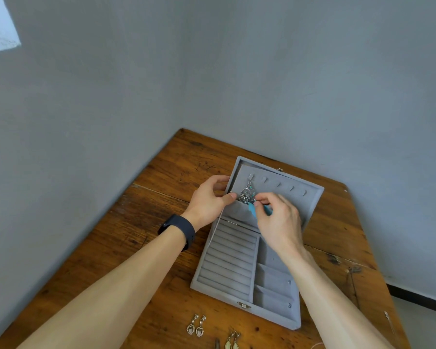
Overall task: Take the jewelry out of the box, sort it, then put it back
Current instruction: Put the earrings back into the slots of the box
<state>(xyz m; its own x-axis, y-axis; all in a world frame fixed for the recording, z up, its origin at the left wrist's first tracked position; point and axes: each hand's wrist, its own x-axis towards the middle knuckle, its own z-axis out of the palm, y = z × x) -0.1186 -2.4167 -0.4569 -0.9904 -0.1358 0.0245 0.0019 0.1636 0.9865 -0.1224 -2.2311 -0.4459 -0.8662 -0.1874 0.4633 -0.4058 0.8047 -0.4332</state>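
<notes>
We see the grey velvet jewelry box (246, 314) lying open on a worn, knotty wooden table (161, 177), its lid (310, 197) tilted back toward the wall. The left hand (208, 197) grips the lid's left edge: its fingers curl round the rim and the thumb lies along the inside face. Just right of that thumb tip hangs a silver filigree earring (246, 193), a round openwork ring with small dangling pieces, caught on the first of a row of small tabs (291, 188) on the lid's soft lining.

The right hand (278, 217) meets the earring from the other side. Its thumb and forefinger are pressed together on the turquoise feather-shaped drop (251, 209) at the earring's lower end, and the other fingers are loosely bent behind them. Beside those fingertips, more turquoise shows under the hand; we cannot tell whether it belongs to a second piece.

Below both hands, toward the wrists, the box's base shows padded ring rolls (229, 258) in ridged rows on the left and square-walled compartments (272, 280) on the right, with a metal clasp (244, 305) on the near wall. Well back from the fingers, between the forearms, a pair of heart-shaped earrings (196, 327) and a pair of pale teardrop earrings (232, 343) lie on the wood. A dark smooth watch band (180, 229) circles the left wrist.
</notes>
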